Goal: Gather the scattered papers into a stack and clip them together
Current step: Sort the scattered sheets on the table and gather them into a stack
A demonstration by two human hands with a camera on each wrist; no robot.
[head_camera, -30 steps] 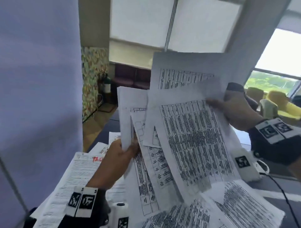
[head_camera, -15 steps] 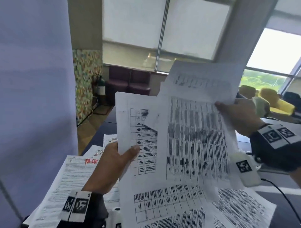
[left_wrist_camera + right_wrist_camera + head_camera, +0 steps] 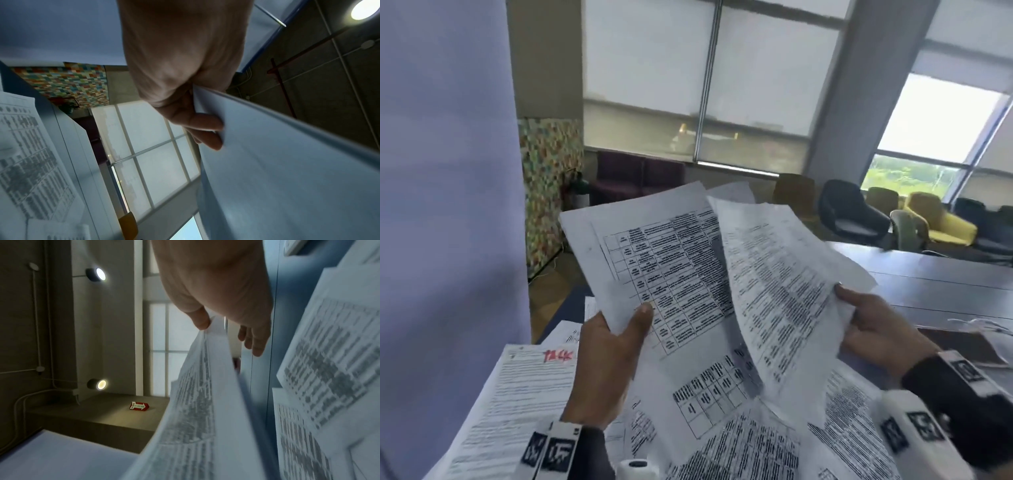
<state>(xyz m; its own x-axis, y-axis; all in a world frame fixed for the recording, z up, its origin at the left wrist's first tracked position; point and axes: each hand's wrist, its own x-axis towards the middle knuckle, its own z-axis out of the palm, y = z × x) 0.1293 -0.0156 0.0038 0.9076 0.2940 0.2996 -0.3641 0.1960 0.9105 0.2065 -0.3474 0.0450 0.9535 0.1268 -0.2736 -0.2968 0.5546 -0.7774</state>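
Note:
I hold a loose fan of printed sheets in the air, tilted away from me. My left hand [image 3: 616,329] pinches the left edge of the sheets with tables [image 3: 671,274], thumb on top. In the left wrist view, the left hand [image 3: 207,128] curls round the paper edge [image 3: 267,162]. My right hand [image 3: 859,318] grips the right edge of the text sheets [image 3: 784,284]. In the right wrist view, the right hand's thumb [image 3: 202,321] pinches those sheets [image 3: 201,402]. More printed papers [image 3: 739,445] lie on the table below. No clip shows.
A form with red writing [image 3: 524,394] lies at the lower left on the dark table [image 3: 945,284]. A pale blue panel [image 3: 448,205] stands close on the left. Chairs [image 3: 852,216] and windows are beyond the table. A white cable [image 3: 979,323] lies at the right.
The fan of sheets has tipped from upright to leaning away and lower. My right hand has dropped from the top right edge to the lower right edge. The view has panned up.

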